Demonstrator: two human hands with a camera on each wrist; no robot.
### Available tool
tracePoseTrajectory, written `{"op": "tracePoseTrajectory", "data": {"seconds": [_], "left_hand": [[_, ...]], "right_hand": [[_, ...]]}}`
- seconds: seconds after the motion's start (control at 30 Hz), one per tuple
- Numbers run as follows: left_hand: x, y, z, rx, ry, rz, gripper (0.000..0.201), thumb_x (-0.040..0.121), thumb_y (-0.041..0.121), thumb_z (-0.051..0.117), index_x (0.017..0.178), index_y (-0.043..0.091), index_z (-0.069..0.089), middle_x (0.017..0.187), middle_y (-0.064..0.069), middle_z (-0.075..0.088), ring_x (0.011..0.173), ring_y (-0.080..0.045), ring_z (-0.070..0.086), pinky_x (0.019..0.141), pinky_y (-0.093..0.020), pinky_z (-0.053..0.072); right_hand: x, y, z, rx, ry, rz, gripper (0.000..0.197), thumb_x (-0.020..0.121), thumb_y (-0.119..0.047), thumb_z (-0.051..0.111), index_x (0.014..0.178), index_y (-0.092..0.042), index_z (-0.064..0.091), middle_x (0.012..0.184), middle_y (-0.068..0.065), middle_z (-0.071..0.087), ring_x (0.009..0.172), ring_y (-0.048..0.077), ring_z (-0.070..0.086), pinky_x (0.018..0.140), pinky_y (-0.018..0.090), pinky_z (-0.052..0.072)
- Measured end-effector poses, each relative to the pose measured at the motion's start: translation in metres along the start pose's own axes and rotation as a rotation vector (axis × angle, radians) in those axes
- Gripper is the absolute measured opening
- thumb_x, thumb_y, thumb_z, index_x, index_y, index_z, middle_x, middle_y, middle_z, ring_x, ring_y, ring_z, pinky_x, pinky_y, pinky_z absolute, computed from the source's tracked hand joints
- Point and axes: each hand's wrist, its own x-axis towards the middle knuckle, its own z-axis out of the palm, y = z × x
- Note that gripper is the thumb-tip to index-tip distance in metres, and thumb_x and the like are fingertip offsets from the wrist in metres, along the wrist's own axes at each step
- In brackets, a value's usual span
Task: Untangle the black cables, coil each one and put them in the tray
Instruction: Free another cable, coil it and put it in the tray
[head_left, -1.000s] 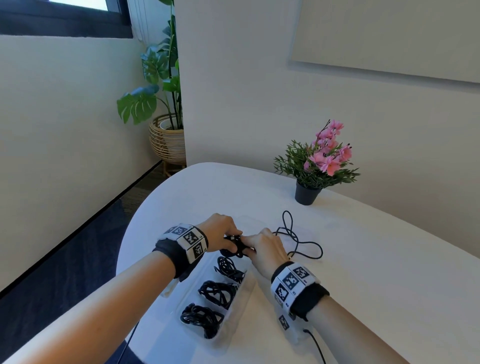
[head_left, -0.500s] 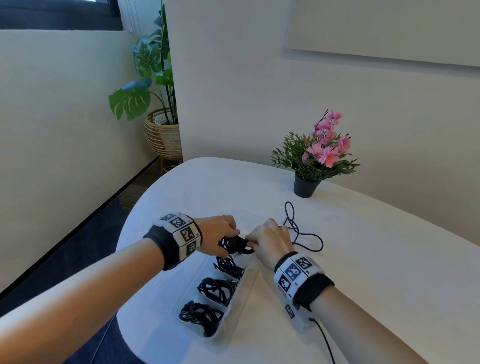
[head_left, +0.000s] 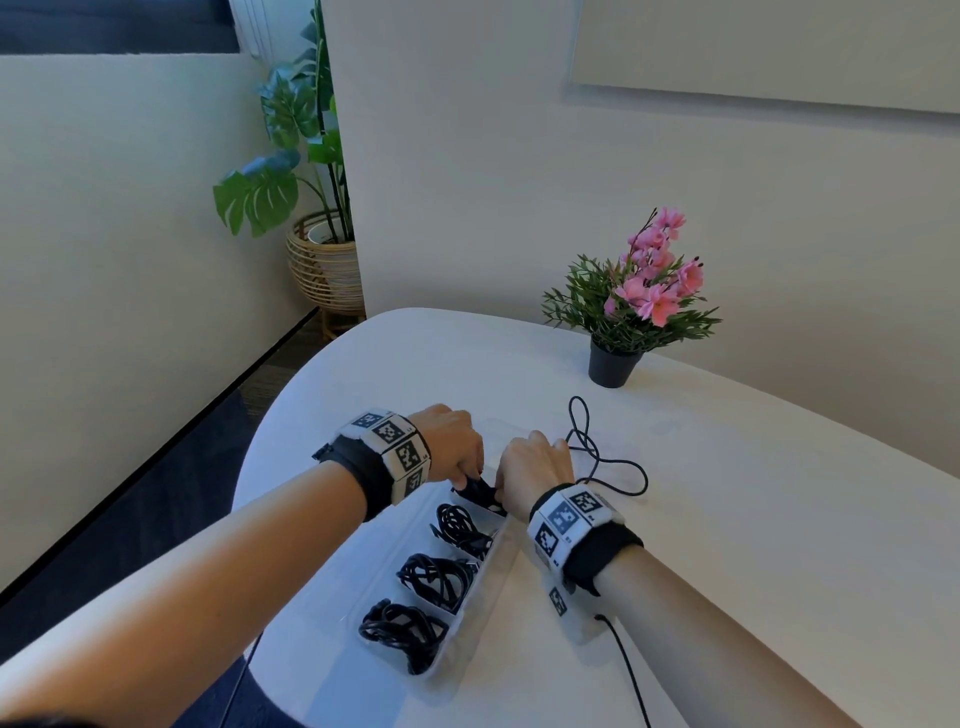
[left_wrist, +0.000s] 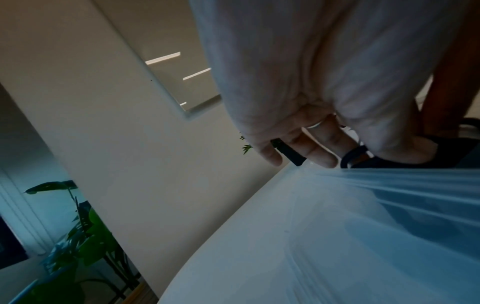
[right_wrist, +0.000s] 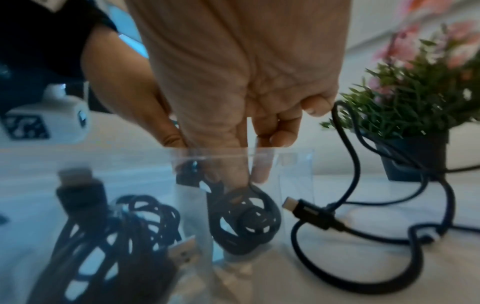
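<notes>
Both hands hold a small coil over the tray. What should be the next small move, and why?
Probably press the coiled cable to the bottom of its tray compartment and release the grip of both hands: it already sits inside the clear walls, while one loose cable waits on the table.

Nothing readable here tbh, just black-and-white square marker patterns on the white wristbands (head_left: 395, 447), no actual words or numbers.

Both forearms are bare, no sleeves. Each wrist wears a black strap (head_left: 358, 475) topped by a white band of blocks (head_left: 393, 451) printed with black square marker patterns. A thin black lead (head_left: 631, 670) runs near-side from the right wrist unit (head_left: 576, 525). The left hand (left_wrist: 306, 115) bears a slim pale ring (left_wrist: 314, 124).
</notes>
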Motion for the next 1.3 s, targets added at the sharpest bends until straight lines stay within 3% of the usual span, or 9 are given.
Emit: {"op": "tracePoseTrajectory", "data": {"seconds": [0.17, 0.33, 0.47, 0.6, 0.73, 0.87, 0.97, 1.17, 1.3], "left_hand": [[0.01, 0.002, -0.002, -0.043, -0.043, -0.099, 0.03, 0.087, 0.035, 0.065, 0.115, 0.025, 0.068, 0.119, 0.003, 0.061, 0.114, -0.021, 0.05, 0.095, -0.033, 0.039], [0.012, 0.004, -0.007, -0.245, 0.03, -0.231, 0.03, 0.074, 0.023, 0.08, 0.103, 0.017, 0.074, 0.104, -0.002, 0.071, 0.091, -0.02, 0.066, 0.073, -0.026, 0.053], [-0.003, 0.0, 0.012, -0.352, 0.189, -0.217, 0.061, 0.073, 0.038, 0.078, 0.127, 0.017, 0.059, 0.119, -0.003, 0.058, 0.108, -0.018, 0.054, 0.089, -0.027, 0.046], [-0.011, 0.0, 0.017, -0.45, 0.26, -0.229, 0.03, 0.094, 0.025, 0.057, 0.119, 0.012, 0.066, 0.114, -0.009, 0.066, 0.106, -0.022, 0.059, 0.095, -0.028, 0.044], [-0.008, 0.0, 0.016, -0.498, 0.275, -0.312, 0.02, 0.089, 0.014, 0.064, 0.105, 0.019, 0.073, 0.106, -0.002, 0.072, 0.094, -0.016, 0.066, 0.086, -0.025, 0.052], [-0.01, 0.001, 0.006, -0.253, 0.241, -0.371, 0.016, 0.079, 0.038, 0.072, 0.095, 0.039, 0.074, 0.096, 0.015, 0.071, 0.081, -0.008, 0.054, 0.082, -0.021, 0.03], [-0.008, 0.001, 0.002, -0.196, 0.233, -0.396, 0.017, 0.073, 0.043, 0.076, 0.089, 0.039, 0.075, 0.091, 0.016, 0.071, 0.078, -0.007, 0.053, 0.079, -0.025, 0.025], [-0.002, -0.004, -0.003, -0.287, 0.187, -0.459, 0.022, 0.063, 0.041, 0.084, 0.083, 0.035, 0.076, 0.083, 0.017, 0.071, 0.078, -0.006, 0.054, 0.078, -0.025, 0.032], [-0.006, -0.007, 0.007, -0.477, 0.237, -0.445, 0.019, 0.067, 0.037, 0.083, 0.085, 0.037, 0.076, 0.084, 0.019, 0.072, 0.078, -0.004, 0.058, 0.074, -0.021, 0.034]], "right_hand": [[0.006, 0.006, 0.0, 0.048, -0.057, 0.025, 0.015, 0.083, -0.028, 0.065, 0.095, -0.02, 0.071, 0.105, -0.001, 0.064, 0.112, 0.021, 0.045, 0.093, 0.038, 0.031], [0.007, 0.002, 0.003, 0.028, -0.057, 0.065, 0.015, 0.082, -0.027, 0.067, 0.095, -0.022, 0.07, 0.102, -0.002, 0.066, 0.112, 0.021, 0.045, 0.093, 0.038, 0.031], [0.008, 0.001, 0.0, 0.046, -0.076, 0.09, 0.01, 0.083, -0.019, 0.063, 0.091, -0.022, 0.069, 0.099, -0.001, 0.066, 0.111, 0.021, 0.045, 0.091, 0.038, 0.03], [0.007, 0.0, 0.001, 0.07, -0.065, 0.105, 0.016, 0.085, -0.013, 0.057, 0.092, -0.022, 0.069, 0.1, 0.001, 0.064, 0.111, 0.021, 0.045, 0.093, 0.037, 0.03], [0.003, 0.002, -0.001, 0.074, -0.049, 0.103, 0.015, 0.086, -0.016, 0.06, 0.097, -0.021, 0.07, 0.105, 0.003, 0.062, 0.112, 0.022, 0.045, 0.096, 0.036, 0.032], [-0.002, 0.003, -0.005, 0.095, -0.07, 0.074, 0.012, 0.086, -0.021, 0.061, 0.093, -0.018, 0.071, 0.098, 0.002, 0.064, 0.113, 0.022, 0.046, 0.097, 0.036, 0.033], [-0.002, 0.003, -0.012, 0.229, -0.148, 0.089, 0.018, 0.089, -0.026, 0.055, 0.075, -0.024, 0.066, 0.084, 0.001, 0.065, 0.103, 0.023, 0.054, 0.091, 0.037, 0.036], [0.01, -0.015, -0.004, 0.341, -0.179, 0.17, 0.015, 0.079, -0.032, 0.068, 0.081, -0.017, 0.07, 0.09, 0.003, 0.072, 0.089, 0.023, 0.065, 0.086, 0.033, 0.047], [0.02, -0.019, 0.004, 0.299, -0.14, 0.224, 0.017, 0.08, -0.024, 0.066, 0.075, -0.015, 0.052, 0.093, 0.007, 0.068, 0.084, 0.027, 0.064, 0.068, 0.028, 0.046]]}}
